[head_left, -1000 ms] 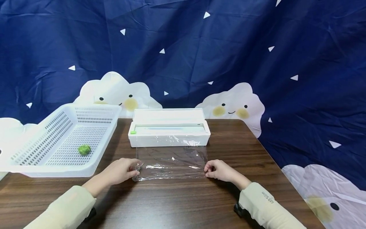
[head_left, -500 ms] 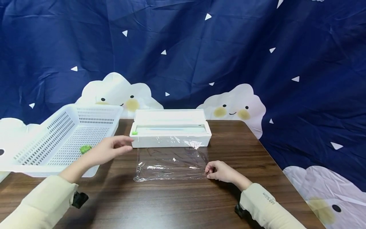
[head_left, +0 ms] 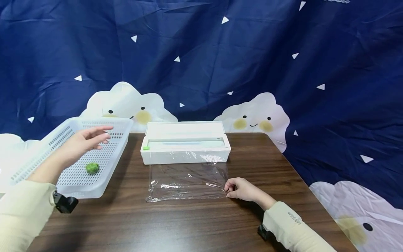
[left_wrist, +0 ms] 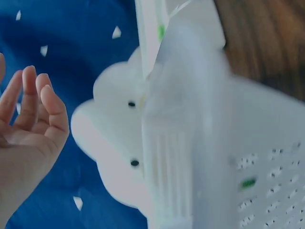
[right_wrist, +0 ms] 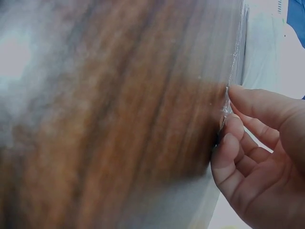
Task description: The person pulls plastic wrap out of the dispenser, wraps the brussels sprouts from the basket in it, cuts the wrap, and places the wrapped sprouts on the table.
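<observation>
Clear plastic wrap [head_left: 185,183] stretches from a white wrap dispenser box [head_left: 185,156] toward the front of the table, its near edge slightly crumpled. My right hand [head_left: 242,190] pinches the near right corner of the wrap between thumb and fingers; the right wrist view shows the film's edge at the fingertips [right_wrist: 233,90]. Over the white perforated basket [head_left: 116,162] hovers my left hand [head_left: 80,143], fingers loosely extended and holding nothing. A small green leafy ball, like a Brussels sprout [head_left: 92,168], lies on the basket floor, nearer to me than the left hand.
The dispenser's lid [head_left: 185,128] stands raised at the back, and a small green slider [head_left: 146,148] sits at its left end. Behind the brown wooden table [head_left: 176,224] hangs a blue curtain [head_left: 201,63] with cloud shapes.
My left hand has let go of the wrap's near left corner and moved left and up, over the basket. The right hand stays at its corner.
</observation>
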`<state>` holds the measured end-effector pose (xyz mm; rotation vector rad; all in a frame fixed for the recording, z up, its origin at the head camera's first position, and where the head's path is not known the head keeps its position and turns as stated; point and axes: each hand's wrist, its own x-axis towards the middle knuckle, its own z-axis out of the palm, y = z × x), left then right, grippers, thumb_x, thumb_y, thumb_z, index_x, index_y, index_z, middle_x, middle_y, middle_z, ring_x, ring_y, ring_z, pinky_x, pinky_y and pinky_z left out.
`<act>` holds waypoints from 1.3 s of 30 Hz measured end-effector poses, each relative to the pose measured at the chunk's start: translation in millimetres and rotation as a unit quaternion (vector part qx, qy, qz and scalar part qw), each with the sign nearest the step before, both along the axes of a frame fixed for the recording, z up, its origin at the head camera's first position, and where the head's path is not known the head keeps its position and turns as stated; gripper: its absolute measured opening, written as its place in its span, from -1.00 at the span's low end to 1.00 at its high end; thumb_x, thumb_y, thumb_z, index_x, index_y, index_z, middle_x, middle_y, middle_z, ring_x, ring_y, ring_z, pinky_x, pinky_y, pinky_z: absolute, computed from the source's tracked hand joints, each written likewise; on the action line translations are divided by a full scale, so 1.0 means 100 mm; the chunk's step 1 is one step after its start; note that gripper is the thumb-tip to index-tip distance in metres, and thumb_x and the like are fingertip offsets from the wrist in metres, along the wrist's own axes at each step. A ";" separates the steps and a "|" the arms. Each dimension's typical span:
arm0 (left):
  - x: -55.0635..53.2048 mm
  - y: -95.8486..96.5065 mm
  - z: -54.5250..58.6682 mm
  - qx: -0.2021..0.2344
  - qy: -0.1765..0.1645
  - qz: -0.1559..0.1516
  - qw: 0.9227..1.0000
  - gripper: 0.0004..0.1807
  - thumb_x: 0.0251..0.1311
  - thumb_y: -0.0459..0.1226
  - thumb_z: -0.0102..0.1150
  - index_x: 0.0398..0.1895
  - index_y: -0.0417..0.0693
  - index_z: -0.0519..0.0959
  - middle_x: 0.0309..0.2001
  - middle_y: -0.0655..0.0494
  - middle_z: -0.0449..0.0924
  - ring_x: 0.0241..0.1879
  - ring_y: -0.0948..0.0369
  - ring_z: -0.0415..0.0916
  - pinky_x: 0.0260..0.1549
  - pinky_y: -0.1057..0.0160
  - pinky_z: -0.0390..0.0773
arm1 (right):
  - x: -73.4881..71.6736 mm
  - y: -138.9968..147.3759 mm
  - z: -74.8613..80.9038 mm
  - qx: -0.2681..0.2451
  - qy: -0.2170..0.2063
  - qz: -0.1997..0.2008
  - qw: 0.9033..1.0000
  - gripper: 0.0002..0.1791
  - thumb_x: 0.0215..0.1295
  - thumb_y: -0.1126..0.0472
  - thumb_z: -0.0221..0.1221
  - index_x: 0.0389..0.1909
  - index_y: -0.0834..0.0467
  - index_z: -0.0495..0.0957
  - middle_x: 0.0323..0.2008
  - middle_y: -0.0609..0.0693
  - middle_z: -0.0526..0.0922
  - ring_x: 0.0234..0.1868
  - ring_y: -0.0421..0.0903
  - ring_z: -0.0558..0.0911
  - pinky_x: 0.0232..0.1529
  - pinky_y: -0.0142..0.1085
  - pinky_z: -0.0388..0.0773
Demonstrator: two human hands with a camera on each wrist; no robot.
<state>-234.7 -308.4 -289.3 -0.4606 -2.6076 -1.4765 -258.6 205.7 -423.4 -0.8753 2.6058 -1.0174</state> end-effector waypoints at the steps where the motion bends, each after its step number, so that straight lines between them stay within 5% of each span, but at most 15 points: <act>1: -0.02 -0.06 0.00 0.031 -0.005 -0.010 0.999 -0.64 0.34 -0.20 -0.03 0.19 0.14 0.41 -0.11 0.32 0.50 -0.20 0.32 0.46 -0.28 0.41 0.48 | 0.00 0.00 0.00 0.001 0.005 0.001 1.000 -0.85 -0.01 0.44 0.28 -0.45 0.24 0.49 -0.59 -0.15 0.38 -0.57 -0.27 0.37 -0.55 -0.44 0.34; 5: -0.11 -0.28 0.01 0.164 -0.021 -0.066 0.984 -0.66 0.34 -0.36 -0.07 0.06 0.23 0.47 -0.13 0.33 0.52 -0.16 0.36 0.44 -0.28 0.45 0.48 | 0.00 -0.01 0.00 0.005 0.019 0.003 1.000 -0.84 -0.01 0.42 0.29 -0.46 0.22 0.49 -0.59 -0.17 0.38 -0.53 -0.27 0.38 -0.50 -0.43 0.34; 8: -0.17 -0.40 0.02 0.181 -0.029 -0.055 0.981 -0.67 0.34 -0.36 -0.07 0.00 0.29 0.49 -0.12 0.35 0.51 -0.15 0.37 0.43 -0.27 0.45 0.48 | 0.00 -0.01 0.00 0.008 0.018 0.000 1.000 -0.84 -0.02 0.42 0.30 -0.46 0.20 0.50 -0.58 -0.17 0.38 -0.54 -0.26 0.38 -0.51 -0.42 0.34; 12: -0.24 -0.56 0.01 0.156 -0.048 -0.029 0.986 -0.68 0.34 -0.31 -0.06 0.04 0.31 0.44 -0.11 0.42 0.48 -0.14 0.40 0.40 -0.28 0.45 0.48 | 0.00 -0.01 0.00 0.015 0.013 -0.005 1.000 -0.84 -0.02 0.42 0.30 -0.45 0.19 0.50 -0.57 -0.16 0.38 -0.55 -0.26 0.37 -0.53 -0.43 0.33; 16: -0.29 -0.74 -0.06 0.162 -0.075 -0.049 0.983 -0.69 0.36 -0.33 -0.11 0.08 0.24 0.37 -0.08 0.45 0.46 -0.13 0.42 0.39 -0.29 0.46 0.47 | 0.00 0.00 0.00 0.017 0.011 -0.003 1.000 -0.84 -0.01 0.42 0.29 -0.44 0.19 0.50 -0.56 -0.15 0.39 -0.56 -0.25 0.36 -0.56 -0.42 0.33; 21: -0.36 -0.88 -0.12 0.121 -0.088 -0.021 0.988 -0.66 0.36 -0.27 -0.08 0.15 0.26 0.28 -0.04 0.50 0.38 -0.09 0.50 0.37 -0.26 0.46 0.46 | 0.02 -0.01 0.01 0.014 0.007 -0.001 1.000 -0.84 0.01 0.44 0.28 -0.43 0.20 0.50 -0.55 -0.11 0.40 -0.59 -0.24 0.36 -0.59 -0.42 0.33; 28: -0.37 -1.02 -0.26 0.065 -0.113 -0.039 0.991 -0.62 0.35 -0.33 -0.07 0.17 0.18 0.23 -0.04 0.61 0.35 -0.10 0.60 0.32 -0.23 0.43 0.46 | 0.04 -0.02 0.02 0.019 0.014 0.002 1.000 -0.85 0.00 0.44 0.27 -0.44 0.20 0.51 -0.56 -0.13 0.40 -0.55 -0.24 0.37 -0.54 -0.41 0.34; 34: -0.39 -1.04 -0.26 -0.002 -0.195 -0.059 0.979 -0.68 0.33 -0.27 -0.04 0.03 0.41 0.33 -0.07 0.70 0.36 -0.09 0.57 0.35 -0.08 0.18 0.42 | 0.06 -0.01 0.02 0.023 0.018 -0.002 1.000 -0.85 -0.01 0.45 0.27 -0.46 0.20 0.51 -0.56 -0.12 0.39 -0.55 -0.22 0.37 -0.53 -0.41 0.33; 39: -0.43 -1.07 -0.24 -0.038 -0.250 -0.079 0.964 -0.68 0.30 -0.22 0.01 0.04 0.40 0.35 -0.06 0.66 0.31 -0.09 0.58 0.32 0.01 -0.05 0.31 | 0.07 0.00 0.01 0.024 0.015 -0.004 1.000 -0.84 0.00 0.44 0.27 -0.45 0.18 0.50 -0.56 -0.13 0.39 -0.54 -0.23 0.37 -0.52 -0.41 0.34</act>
